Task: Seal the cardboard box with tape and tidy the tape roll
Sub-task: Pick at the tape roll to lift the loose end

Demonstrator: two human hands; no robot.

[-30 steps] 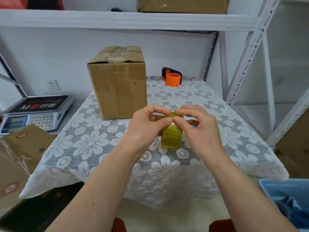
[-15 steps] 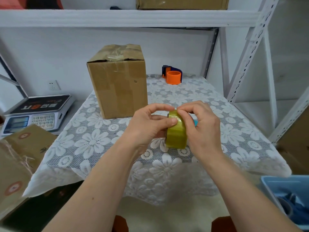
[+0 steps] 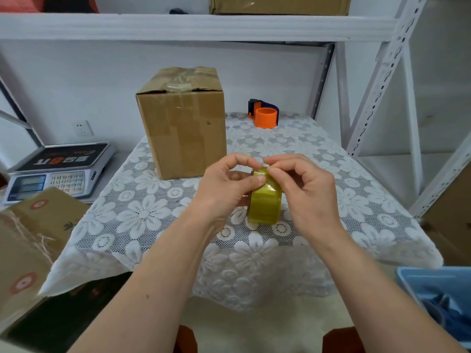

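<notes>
Both hands, left hand [image 3: 226, 184] and right hand [image 3: 305, 189], pinch the light, stiff tape roll [image 3: 265, 202] at its sticky top edge, above the table's middle.

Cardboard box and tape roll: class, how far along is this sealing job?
Done: the cardboard box is closed, with tape across its top. In hand: left hand and right hand pinch the yellowish tape roll at its top edge. Left: tidying the roll away.
</notes>
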